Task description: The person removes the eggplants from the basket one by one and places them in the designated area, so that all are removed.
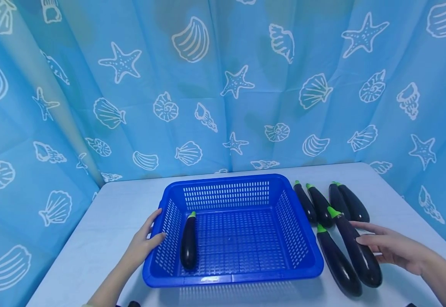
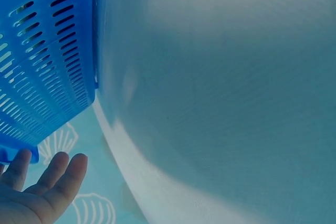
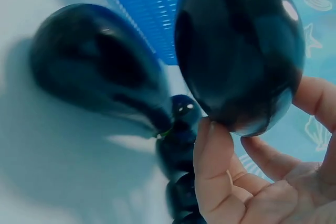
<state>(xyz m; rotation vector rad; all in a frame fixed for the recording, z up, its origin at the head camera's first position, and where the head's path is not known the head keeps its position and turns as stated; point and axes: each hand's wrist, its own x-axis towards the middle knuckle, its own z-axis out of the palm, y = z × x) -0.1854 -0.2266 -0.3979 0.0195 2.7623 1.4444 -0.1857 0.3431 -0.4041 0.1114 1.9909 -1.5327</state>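
My right hand (image 1: 397,247) holds an eggplant (image 1: 355,245) with a green cap, thumb on its near side; in the right wrist view, the held eggplant (image 3: 239,51) looms large above the fingertips. Another eggplant (image 1: 338,264) lies beside it on the table, nearer the basket. At the left rim of a blue plastic basket (image 1: 232,278) is my left hand (image 1: 140,247), index finger and thumb touching the edge. The left wrist view shows the other fingers (image 2: 65,182) spread and fairly straight outside the slotted wall. One eggplant (image 1: 188,243) lies lengthwise inside the basket, at its left.
Several more eggplants (image 1: 320,207) lie in a group right of the basket, toward the back. The table (image 1: 104,221) is covered in white. A blue curtain (image 1: 215,106) with shell and starfish prints hangs behind it and along both sides.
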